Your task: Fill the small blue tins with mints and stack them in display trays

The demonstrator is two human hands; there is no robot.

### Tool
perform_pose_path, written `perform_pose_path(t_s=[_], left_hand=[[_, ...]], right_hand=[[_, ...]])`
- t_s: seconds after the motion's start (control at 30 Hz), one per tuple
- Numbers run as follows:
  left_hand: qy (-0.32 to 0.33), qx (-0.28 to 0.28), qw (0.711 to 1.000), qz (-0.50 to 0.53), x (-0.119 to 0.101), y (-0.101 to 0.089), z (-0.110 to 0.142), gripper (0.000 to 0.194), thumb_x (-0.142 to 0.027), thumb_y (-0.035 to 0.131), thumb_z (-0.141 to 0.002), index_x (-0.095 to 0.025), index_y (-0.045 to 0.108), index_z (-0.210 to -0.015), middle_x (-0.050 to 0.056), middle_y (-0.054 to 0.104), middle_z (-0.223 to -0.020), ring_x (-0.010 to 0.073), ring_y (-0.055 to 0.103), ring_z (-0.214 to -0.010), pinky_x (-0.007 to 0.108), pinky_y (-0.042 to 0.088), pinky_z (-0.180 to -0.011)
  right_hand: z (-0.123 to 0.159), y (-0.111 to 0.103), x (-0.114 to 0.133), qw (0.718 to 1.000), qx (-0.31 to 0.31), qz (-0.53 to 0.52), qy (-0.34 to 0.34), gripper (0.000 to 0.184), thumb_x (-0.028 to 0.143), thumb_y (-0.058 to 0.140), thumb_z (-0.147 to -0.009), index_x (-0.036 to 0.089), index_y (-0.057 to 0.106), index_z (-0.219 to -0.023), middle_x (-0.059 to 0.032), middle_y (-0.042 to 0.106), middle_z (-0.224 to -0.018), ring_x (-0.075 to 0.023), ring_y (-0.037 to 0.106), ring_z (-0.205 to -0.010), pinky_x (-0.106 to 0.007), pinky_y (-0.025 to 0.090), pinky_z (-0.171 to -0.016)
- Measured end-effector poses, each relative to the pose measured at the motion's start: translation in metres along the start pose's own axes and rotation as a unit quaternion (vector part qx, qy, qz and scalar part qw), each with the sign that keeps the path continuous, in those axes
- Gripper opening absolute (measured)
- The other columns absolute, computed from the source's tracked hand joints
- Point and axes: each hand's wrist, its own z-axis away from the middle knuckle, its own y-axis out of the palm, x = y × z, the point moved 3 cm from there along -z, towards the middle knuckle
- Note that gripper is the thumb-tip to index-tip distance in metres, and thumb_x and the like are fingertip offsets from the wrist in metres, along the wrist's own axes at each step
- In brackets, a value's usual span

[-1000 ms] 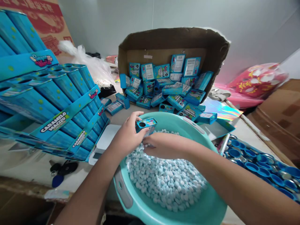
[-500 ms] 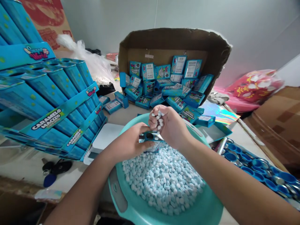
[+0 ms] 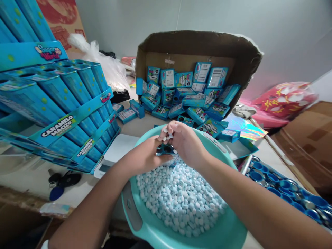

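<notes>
Leftmost, a tiered blue display [image 3: 62,126] printed CARAMELO MACIZO holds rows of tall blue cartons, each leaning back in its tier. In front of it on the table [image 3: 18,178] lies a bunch of keys [image 3: 55,186], and behind it slumps a clear plastic bag [image 3: 103,67]. A flat white device [image 3: 120,148], perhaps a scale, sits between the display and the turquoise basin [image 3: 228,226].

Over the far left part of the basin, the left hand [image 3: 145,155] grips a small blue candy box [image 3: 166,149], thumb on the near side, the other fingers mostly out of sight behind it. The box has a dark round spot on its upper face, probably an opening, though the hands cover too much to be sure. Just above and to the right, the right hand [image 3: 186,141] is cupped, its fingers curled in around a few white candies [image 3: 166,135]. Below both hands, pale blue and white tablet candies [image 3: 181,200] are heaped in the basin.

Behind, a brown carton [image 3: 194,43] lies open toward the person, with small blue boxes [image 3: 185,98] jumbled inside and spilling out. Farther right come an iridescent sheet [image 3: 242,127], a tray of blue-rimmed rings [image 3: 285,190] and a red printed bag [image 3: 282,100].
</notes>
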Motion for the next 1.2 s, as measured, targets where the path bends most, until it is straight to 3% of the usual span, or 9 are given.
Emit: perform_pose_path(t_s=[0.17,0.43,0.67,0.8,0.93,1.03,1.13,1.2], left_hand=[[0.014,-0.002,1.000,-0.019,-0.001,-0.001,0.003,0.051,-0.040,0.067,-0.088,-0.026,0.055,-0.136,0.005,0.053,-0.149,0.0274,0.052,-0.135,0.036,0.046,-0.110],[-0.004,0.003,1.000,-0.003,0.000,0.001,0.004,0.060,-0.041,0.063,-0.090,-0.028,0.047,-0.145,0.007,0.056,-0.147,0.0300,0.053,-0.135,0.043,0.045,-0.111],[-0.030,0.004,0.999,0.012,0.004,0.003,0.003,0.049,-0.045,0.064,-0.088,-0.027,0.056,-0.133,0.008,0.064,-0.134,0.0315,0.060,-0.122,0.045,0.048,-0.106],[-0.055,-0.021,0.998,0.011,0.006,0.001,0.004,0.051,-0.046,0.063,-0.088,-0.026,0.055,-0.135,0.009,0.065,-0.129,0.0319,0.063,-0.116,0.043,0.053,-0.096],[-0.033,-0.026,0.999,-0.021,0.003,-0.001,0.002,0.040,-0.045,0.061,-0.089,-0.024,0.064,-0.123,0.010,0.065,-0.124,0.0314,0.061,-0.118,0.043,0.051,-0.098],[-0.065,-0.035,0.997,-0.021,0.003,-0.002,0.001,0.041,-0.048,0.062,-0.088,-0.023,0.066,-0.120,0.010,0.066,-0.123,0.0315,0.062,-0.116,0.045,0.051,-0.099],[-0.090,-0.051,0.994,-0.026,0.003,-0.001,0.003,0.046,-0.051,0.062,-0.087,-0.023,0.065,-0.123,0.010,0.065,-0.125,0.0319,0.062,-0.117,0.043,0.054,-0.095],[-0.090,-0.056,0.994,-0.028,0.003,-0.001,0.004,0.045,-0.050,0.061,-0.087,-0.024,0.065,-0.124,0.009,0.065,-0.127,0.0307,0.063,-0.115,0.041,0.055,-0.092]], right_hand=[[0.001,0.001,0.000,1.000,0.018,-0.008,-0.007,0.029,0.038,0.060,-0.082,0.020,0.051,-0.061,-0.0011,0.062,-0.073,-0.0169,0.059,-0.074,-0.028,0.043,-0.070],[0.000,-0.001,-0.002,0.999,0.022,0.003,-0.030,0.033,0.040,0.059,-0.088,0.022,0.048,-0.063,-0.0002,0.061,-0.068,-0.0191,0.061,-0.073,-0.030,0.043,-0.070],[0.001,-0.003,0.002,0.999,0.021,0.015,-0.028,0.043,0.048,0.056,-0.091,0.022,0.042,-0.060,0.0010,0.059,-0.064,-0.0183,0.062,-0.067,-0.031,0.045,-0.068],[0.003,-0.004,0.010,0.995,0.059,0.069,-0.037,0.043,0.051,0.054,-0.094,0.023,0.045,-0.063,-0.0001,0.062,-0.067,-0.0194,0.064,-0.074,-0.033,0.046,-0.076],[0.007,-0.007,0.023,0.980,0.060,0.156,-0.108,0.044,0.052,0.048,-0.098,0.023,0.051,-0.066,-0.0025,0.063,-0.074,-0.0213,0.063,-0.086,-0.035,0.046,-0.087],[0.007,-0.016,0.030,0.938,0.027,0.313,-0.143,0.038,0.048,0.045,-0.099,0.021,0.060,-0.076,-0.0033,0.063,-0.082,-0.0209,0.060,-0.088,-0.034,0.045,-0.083],[0.005,-0.032,0.030,0.833,0.007,0.544,-0.102,0.028,0.041,0.050,-0.097,0.022,0.064,-0.083,-0.0020,0.061,-0.081,-0.0185,0.054,-0.075,-0.032,0.039,-0.066],[0.004,-0.041,0.027,0.768,0.026,0.638,-0.051,0.025,0.038,0.055,-0.094,0.022,0.067,-0.079,-0.0023,0.062,-0.075,-0.0175,0.051,-0.066,-0.031,0.033,-0.057]])
